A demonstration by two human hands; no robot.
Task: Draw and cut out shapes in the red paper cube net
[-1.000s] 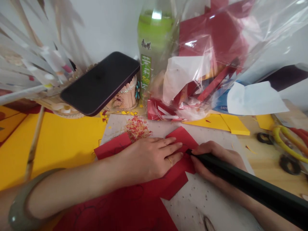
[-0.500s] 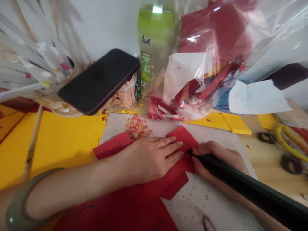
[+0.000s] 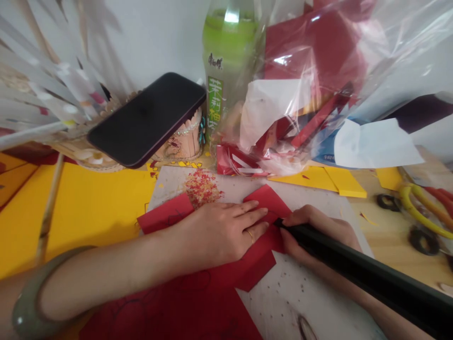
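Observation:
My left hand point(image 3: 226, 231) lies flat on red paper point(image 3: 264, 250), its fingers stretched toward the right and slightly spread. A ring is on one finger and a bangle point(image 3: 28, 302) circles the wrist. At the right, my right hand point(image 3: 314, 231) grips a long black pen point(image 3: 339, 255) whose dark tip touches the upper red piece beside my left fingertips. Dark drawn lines show on the red sheets. Larger red paper point(image 3: 170, 307) extends below my left forearm. Beneath it all is a whitish board point(image 3: 279, 302) with dark specks.
A phone point(image 3: 148, 118) leans on a small wooden-slat basket point(image 3: 184, 141). Behind stand a green drink bottle point(image 3: 230, 52) and a clear plastic bag point(image 3: 283, 108) of paper scraps. Yellow sheets point(image 3: 106, 203) lie left; yellow-handled scissors point(image 3: 414, 203) lie right. Red and gold crumbs point(image 3: 203, 186) are heaped on the board.
Both hands and the pen stay almost where they were. The view has shifted very slightly, with the scissors and bag appearing a little further left.

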